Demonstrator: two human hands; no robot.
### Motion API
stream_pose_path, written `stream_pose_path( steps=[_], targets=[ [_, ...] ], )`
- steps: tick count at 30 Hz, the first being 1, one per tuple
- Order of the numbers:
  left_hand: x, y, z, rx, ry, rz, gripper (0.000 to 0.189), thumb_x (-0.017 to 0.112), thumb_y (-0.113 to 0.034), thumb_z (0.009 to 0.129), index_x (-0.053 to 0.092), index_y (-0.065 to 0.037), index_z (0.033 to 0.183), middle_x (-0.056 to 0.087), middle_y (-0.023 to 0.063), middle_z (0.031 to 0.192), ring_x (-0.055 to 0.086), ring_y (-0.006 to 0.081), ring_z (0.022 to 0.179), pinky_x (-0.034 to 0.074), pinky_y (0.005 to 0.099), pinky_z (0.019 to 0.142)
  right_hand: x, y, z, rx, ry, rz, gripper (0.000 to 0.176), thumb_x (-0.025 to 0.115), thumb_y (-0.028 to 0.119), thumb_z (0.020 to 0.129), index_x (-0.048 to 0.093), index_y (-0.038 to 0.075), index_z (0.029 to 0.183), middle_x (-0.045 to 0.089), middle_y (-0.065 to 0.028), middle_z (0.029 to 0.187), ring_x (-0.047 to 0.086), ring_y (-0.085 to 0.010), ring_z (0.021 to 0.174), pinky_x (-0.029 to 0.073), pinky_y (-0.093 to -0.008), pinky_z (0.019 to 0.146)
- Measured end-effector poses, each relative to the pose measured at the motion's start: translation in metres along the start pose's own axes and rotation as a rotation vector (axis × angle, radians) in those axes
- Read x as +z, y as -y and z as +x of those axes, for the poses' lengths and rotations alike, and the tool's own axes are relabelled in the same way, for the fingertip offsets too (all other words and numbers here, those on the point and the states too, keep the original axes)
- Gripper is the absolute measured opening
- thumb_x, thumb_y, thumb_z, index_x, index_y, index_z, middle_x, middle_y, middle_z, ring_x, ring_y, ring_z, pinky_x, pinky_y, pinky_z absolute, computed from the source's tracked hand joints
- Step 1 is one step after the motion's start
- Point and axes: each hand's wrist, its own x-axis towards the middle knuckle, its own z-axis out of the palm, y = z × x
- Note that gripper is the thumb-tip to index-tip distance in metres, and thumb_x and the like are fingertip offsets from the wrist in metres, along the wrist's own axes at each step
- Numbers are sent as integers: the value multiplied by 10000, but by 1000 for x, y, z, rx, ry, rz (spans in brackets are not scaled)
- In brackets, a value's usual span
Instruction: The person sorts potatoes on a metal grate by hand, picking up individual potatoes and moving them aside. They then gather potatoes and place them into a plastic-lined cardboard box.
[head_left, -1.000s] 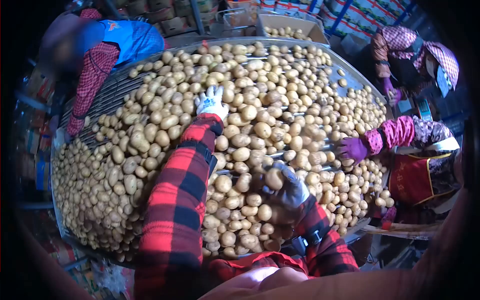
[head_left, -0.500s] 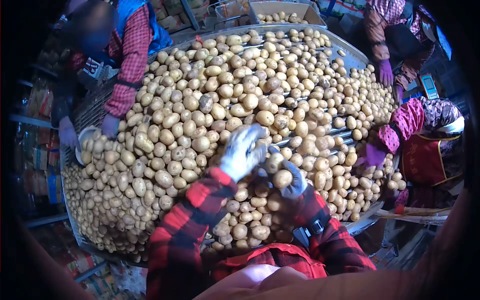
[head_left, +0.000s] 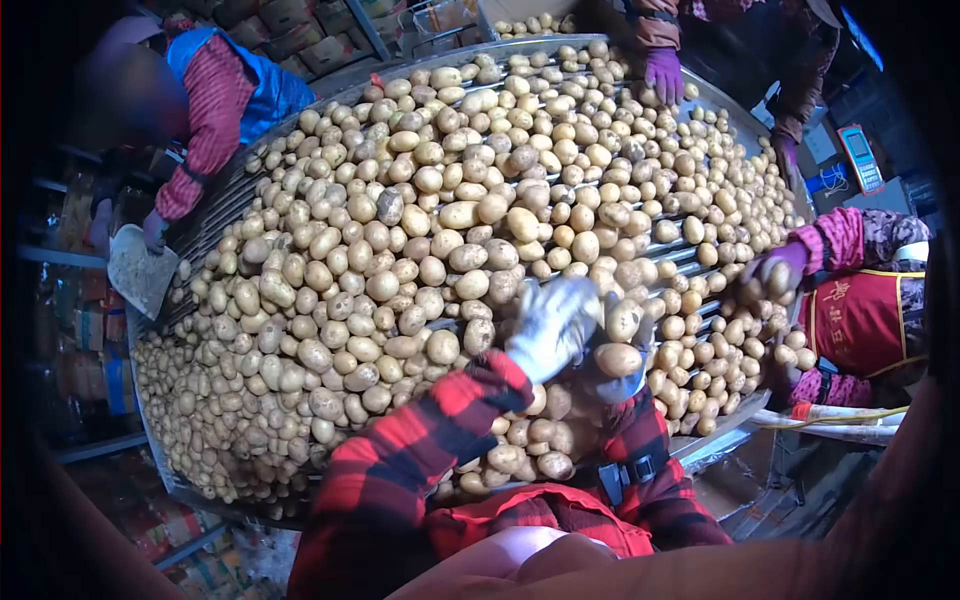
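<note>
Potatoes [head_left: 380,250] are heaped over a wide slatted metal table. My left hand [head_left: 555,325], in a whitish glove, is over the heap near the middle, its fingers blurred and partly turned away. Close beside it on the right, my right hand [head_left: 625,372], in a grey-blue glove, is palm up with potatoes in it. One potato [head_left: 618,360] lies on the palm and another [head_left: 622,320] sits at the fingers.
A co-worker at the left holds a scoop [head_left: 143,272] at the table's edge. Purple-gloved hands of people reach in at the top [head_left: 664,76] and right [head_left: 778,268]. A handheld device [head_left: 860,158] and a cardboard box stand beyond the rim.
Both my hands have shifted right and slightly down. The left co-worker's scoop has come away from the heap. The far co-worker's gloved hand has moved left across the top edge.
</note>
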Motion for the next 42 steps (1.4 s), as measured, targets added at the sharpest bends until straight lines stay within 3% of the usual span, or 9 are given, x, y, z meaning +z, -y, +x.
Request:
stream_pose_path(
  steps=[4, 13, 17, 20, 22, 27, 33, 38, 42],
  targets=[
    [-30, 59, 16, -55, 4, 503, 517, 647, -317, 906, 570, -114, 1376, 610, 168, 1289, 564, 326, 1233, 389, 524, 1085, -11, -3, 7, -137, -68, -1064, 727, 506, 636, 980, 483, 116, 1487, 389, -159, 1589, 396, -400, 1424, 478, -550, 1046],
    [-66, 167, 89, -487, 505, 627, 700, 619, -609, 840, 623, -78, 1297, 628, 187, 1347, 556, 370, 1284, 371, 534, 1101, -9, 0, 12, -191, -36, -1251, 703, 478, 646, 990, 529, 98, 1427, 444, -189, 1543, 538, -375, 1281, 565, -465, 868],
    [-103, 131, 82, -422, 485, 349, 601, 711, -543, 836, 652, -126, 1267, 695, 178, 1191, 641, 373, 1132, 465, 472, 1026, 13, 0, 28, -186, -136, -1229, 614, 464, 531, 1047, 471, 85, 1469, 467, -168, 1522, 524, -330, 1312, 478, -466, 1078],
    [-95, 161, 65, -643, 98, -718, 696, 666, -503, 947, 540, 9, 1401, 657, 86, 1253, 624, 198, 1131, 471, 349, 1025, 41, -17, 57, -326, 242, -2073, 552, 494, 431, 1068, 464, 37, 1453, 542, -131, 1425, 554, -258, 1285, 459, -419, 1121],
    [-95, 164, 79, -723, 61, -1093, 676, 666, -480, 962, 524, -2, 1419, 613, 75, 1323, 604, 168, 1160, 478, 333, 1015, 57, -6, 92, -138, -85, -1568, 519, 504, 437, 1063, 517, 36, 1391, 604, -127, 1321, 614, -272, 1194, 530, -395, 1040],
    [-34, 182, 92, -694, 107, -1096, 533, 689, -388, 969, 580, -28, 1346, 663, 51, 1179, 649, 159, 1025, 552, 333, 876, 42, 26, 146, -105, -272, -1480, 489, 562, 458, 1032, 572, 79, 1340, 661, -100, 1175, 689, -253, 1038, 636, -352, 776],
    [-36, 176, 66, -1057, 106, -1509, 524, 629, -414, 1001, 554, -80, 1399, 637, 62, 1290, 629, 218, 1123, 530, 398, 959, 39, 19, 136, -25, 133, -1805, 523, 569, 236, 1025, 409, 91, 1502, 582, -131, 1392, 604, -256, 1244, 536, -403, 1022],
    [-67, 123, 60, -842, 34, -1664, 423, 611, -243, 1011, 547, -61, 1387, 627, 111, 1320, 587, 225, 1249, 525, 391, 1014, 29, 30, 123, -147, 457, -2238, 495, 531, 296, 1057, 427, 77, 1488, 502, -123, 1480, 532, -261, 1315, 374, -405, 1177],
    [-87, 68, 47, -172, -34, -401, 299, 744, -108, 888, 699, -43, 1177, 724, 82, 1103, 683, 179, 992, 557, 335, 906, 13, 3, 90, 16, 44, -1318, 442, 551, 400, 1038, 526, 92, 1355, 592, -96, 1287, 594, -232, 1149, 493, -375, 1010]
  ],
)
